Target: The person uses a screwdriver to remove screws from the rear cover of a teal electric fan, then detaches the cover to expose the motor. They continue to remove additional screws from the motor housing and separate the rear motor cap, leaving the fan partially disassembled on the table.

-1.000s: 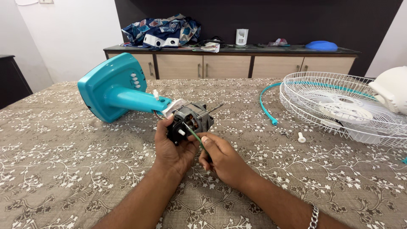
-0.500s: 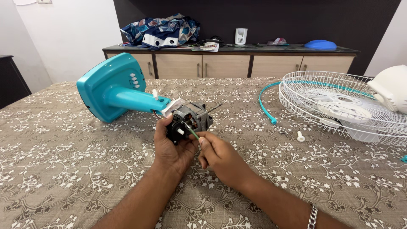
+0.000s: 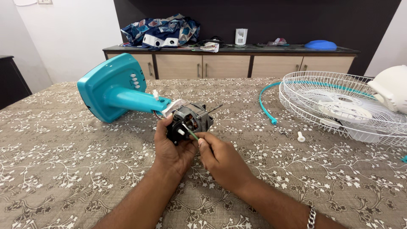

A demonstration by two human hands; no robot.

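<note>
Motor [image 3: 190, 121] lying bare on table [image 3: 85, 169], attached to teal fan stand [image 3: 114, 87]. Left hand [image 3: 171, 150] clamping motor rear. Right hand [image 3: 220, 159] gripping green screwdriver [image 3: 193, 135], tip probably engaging rear screw. Guard grille [image 3: 339, 106] already removed, 1 white knob [image 3: 301, 137] lying loose; motor not yet detached.

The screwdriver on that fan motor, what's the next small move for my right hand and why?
Probably keep the thin green screwdriver seated and turn it. Its tip is at the fan motor, the left hand braces the motor from below, and the right hand pinches the shaft close to the tip.
</note>
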